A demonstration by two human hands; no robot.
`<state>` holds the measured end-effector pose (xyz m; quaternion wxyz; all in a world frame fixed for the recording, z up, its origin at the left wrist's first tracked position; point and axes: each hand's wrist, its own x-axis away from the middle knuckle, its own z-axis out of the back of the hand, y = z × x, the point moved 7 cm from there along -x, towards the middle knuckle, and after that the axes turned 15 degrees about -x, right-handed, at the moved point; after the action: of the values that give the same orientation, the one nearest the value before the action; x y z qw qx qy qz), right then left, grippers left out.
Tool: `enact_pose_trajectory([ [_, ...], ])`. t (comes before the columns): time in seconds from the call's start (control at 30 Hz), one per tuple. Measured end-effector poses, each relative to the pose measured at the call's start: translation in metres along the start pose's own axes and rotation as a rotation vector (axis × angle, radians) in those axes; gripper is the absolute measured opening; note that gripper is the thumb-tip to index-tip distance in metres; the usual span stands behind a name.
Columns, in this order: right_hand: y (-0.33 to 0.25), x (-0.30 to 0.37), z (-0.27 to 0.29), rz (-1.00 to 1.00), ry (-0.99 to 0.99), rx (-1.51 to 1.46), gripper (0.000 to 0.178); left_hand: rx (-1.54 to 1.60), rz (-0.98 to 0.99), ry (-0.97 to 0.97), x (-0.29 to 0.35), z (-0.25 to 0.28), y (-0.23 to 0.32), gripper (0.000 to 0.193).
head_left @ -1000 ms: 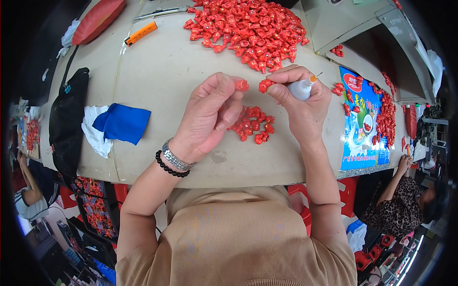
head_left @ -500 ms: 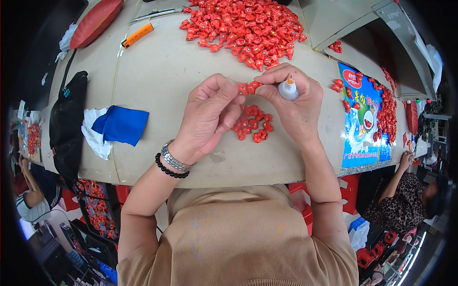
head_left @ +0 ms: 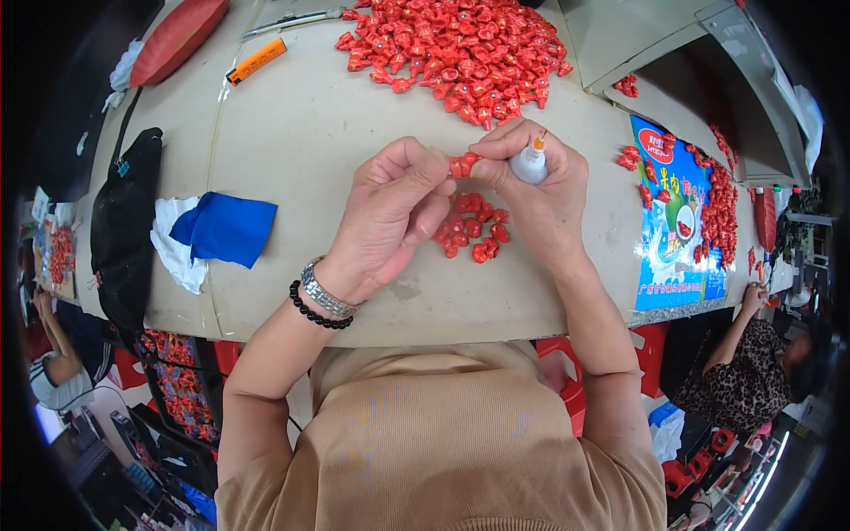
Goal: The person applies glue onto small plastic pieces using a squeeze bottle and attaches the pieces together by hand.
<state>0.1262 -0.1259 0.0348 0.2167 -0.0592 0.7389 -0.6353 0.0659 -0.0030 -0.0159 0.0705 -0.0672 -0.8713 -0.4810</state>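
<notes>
Above the table, a small red plastic piece (head_left: 463,165) spans the gap between my fingertips. My left hand (head_left: 382,199) is closed, with thumb and forefinger pinching the left end. At the other end, my right hand (head_left: 551,199) pinches the piece between thumb and forefinger. A white squeeze bottle (head_left: 530,165) with an orange, needle-like tip also sits in the crook of my right hand, tip pointing away from me. Just below the fingers lies a little cluster of similar red pieces (head_left: 478,232). A large heap of them (head_left: 460,53) covers the far middle of the table.
To the left lie a blue cloth (head_left: 232,232), a black bag (head_left: 131,230), an orange box-shaped stick (head_left: 256,61) and a red tray (head_left: 180,40). On the right, more red pieces rest on a blue printed sheet (head_left: 660,257) beside a grey metal housing (head_left: 637,35). Other people sit at both sides.
My right hand has shifted slightly left, closer to my left hand. The bottle in it has turned a little, its tip standing higher. The red piece stays pinched between both hands.
</notes>
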Motion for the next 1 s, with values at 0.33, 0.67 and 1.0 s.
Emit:
enact_pose_trajectory([
  [0.33,0.018,0.008,-0.001,-0.197,0.053,-0.189,0.010,0.069,0.003,0.011,0.005,-0.002,-0.004,0.016],
  [0.67,0.014,0.000,-0.001,-0.084,0.048,-0.093,0.010,-0.051,-0.074,0.008,-0.007,0.001,0.008,0.015],
  [1.0,0.011,0.019,-0.001,-0.030,0.050,-0.116,0.016,-0.082,-0.075,-0.101,0.005,-0.004,0.000,0.014],
])
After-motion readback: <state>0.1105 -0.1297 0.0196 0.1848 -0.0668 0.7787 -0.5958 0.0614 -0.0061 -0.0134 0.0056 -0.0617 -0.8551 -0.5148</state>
